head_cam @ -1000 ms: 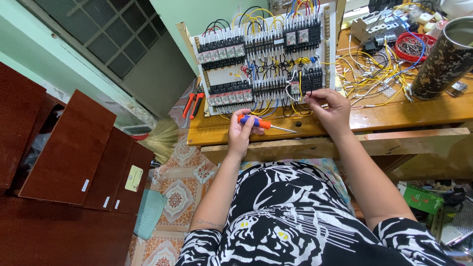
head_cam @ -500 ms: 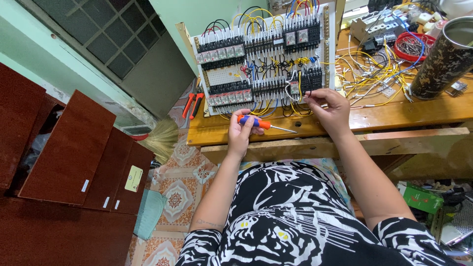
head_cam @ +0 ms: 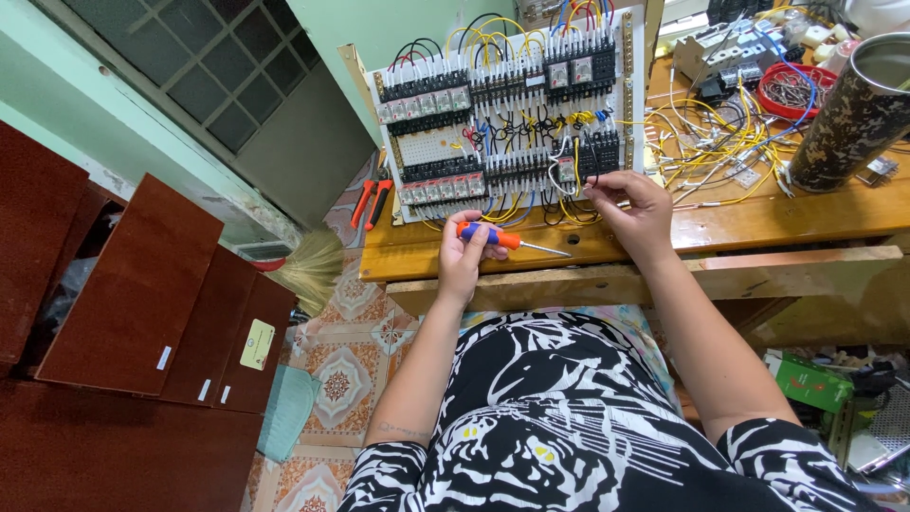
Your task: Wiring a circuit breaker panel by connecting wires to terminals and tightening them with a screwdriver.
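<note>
A pale yellow-green label (head_cam: 256,343) and small white tags (head_cam: 164,357) are seen on the dark red cabinet doors (head_cam: 142,303); a green box (head_cam: 815,381) lies low at the right. The left hand (head_cam: 466,251) is closed around an orange-and-blue screwdriver (head_cam: 502,237). The right hand (head_cam: 633,210) pinches a thin black wire (head_cam: 592,175) at the wiring panel (head_cam: 502,114) standing on the wooden bench (head_cam: 758,223). The wire could be pulled loose if tugged, or neighbouring terminals bridged by the idle screwdriver tip.

Bright, even daylight, soft shadows, sharp focus, strong wide-angle bending at the edges.
</note>
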